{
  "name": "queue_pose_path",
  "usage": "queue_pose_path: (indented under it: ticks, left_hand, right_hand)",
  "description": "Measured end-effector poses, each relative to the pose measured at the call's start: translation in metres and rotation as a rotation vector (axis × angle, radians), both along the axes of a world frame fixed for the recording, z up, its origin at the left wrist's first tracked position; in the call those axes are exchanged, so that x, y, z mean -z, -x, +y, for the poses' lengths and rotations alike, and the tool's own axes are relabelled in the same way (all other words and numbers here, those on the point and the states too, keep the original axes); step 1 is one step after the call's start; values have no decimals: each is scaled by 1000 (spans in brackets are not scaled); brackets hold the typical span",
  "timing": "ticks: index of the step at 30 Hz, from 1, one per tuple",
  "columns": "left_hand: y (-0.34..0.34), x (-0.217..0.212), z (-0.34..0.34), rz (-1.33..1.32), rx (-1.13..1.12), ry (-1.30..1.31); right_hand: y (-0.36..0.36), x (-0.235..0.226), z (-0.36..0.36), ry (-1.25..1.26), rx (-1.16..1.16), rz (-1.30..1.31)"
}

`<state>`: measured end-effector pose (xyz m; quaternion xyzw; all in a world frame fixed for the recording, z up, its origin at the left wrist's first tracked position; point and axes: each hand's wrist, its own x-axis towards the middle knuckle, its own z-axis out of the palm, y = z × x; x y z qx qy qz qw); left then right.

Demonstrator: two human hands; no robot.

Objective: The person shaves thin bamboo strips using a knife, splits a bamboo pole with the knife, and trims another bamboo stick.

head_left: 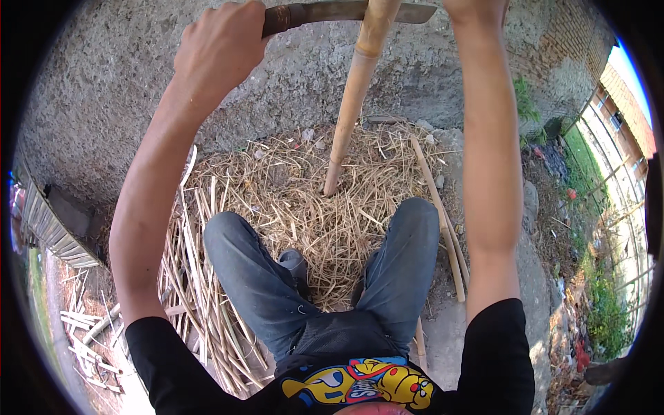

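Note:
My left hand [220, 48] is wrapped round the dark handle of a machete [332, 11] at the top of the view. Its blade points right and crosses a bamboo pole [350, 97], which covers part of it; whether the edge bites into the bamboo I cannot tell. The pole leans slightly, its lower end down in the pile of dry shavings [304, 173] between my knees. At the top edge, my right hand [476, 10] is raised to the right of the blade tip. Its fingers are cut off by the frame, so what they hold is hidden.
Split bamboo strips [200, 304] lie in a heap beside my left leg. Bamboo sticks [443, 221] rest on the ground by my right knee. A rough grey wall [290, 76] rises close ahead. Far right are a weedy strip [602, 304] and a fence.

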<state>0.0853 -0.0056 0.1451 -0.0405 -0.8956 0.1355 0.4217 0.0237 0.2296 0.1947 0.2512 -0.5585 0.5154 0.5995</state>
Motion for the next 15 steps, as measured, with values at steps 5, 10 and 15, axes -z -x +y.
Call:
queue_pose_path:
  ticks: [5, 10, 15]
  left_hand:
    - [-13, 1, -56, -57, -56, -182]
    - [-56, 23, -112, -45, -155, -358]
    - [-117, 67, -131, -42, -199, -492]
  right_hand:
    - [1, 273, -25, 300, -1069, -1159]
    - [-10, 376, -88, 1098, -1668, -1584]
    - [44, 351, -126, 1616, -1728, -1201]
